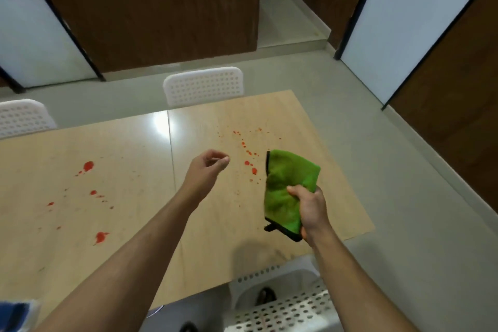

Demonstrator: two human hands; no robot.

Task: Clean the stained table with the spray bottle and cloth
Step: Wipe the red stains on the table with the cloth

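Stains [249, 155] untouched on table [134, 156], left and right; wiping not begun. Right hand [310, 207] clutches green cloth [285, 191]; left hand [207, 170] loosely curled, empty. Spray bottle unseen.

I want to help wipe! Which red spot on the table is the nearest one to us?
Look at the light wooden table, on its left half, left of the seam down the middle. Follow the scattered red spots toward the near edge, just left of the left forearm. The nearest red splat sits there alone, bigger than the tiny dots close by and closer than the big blot farther back.
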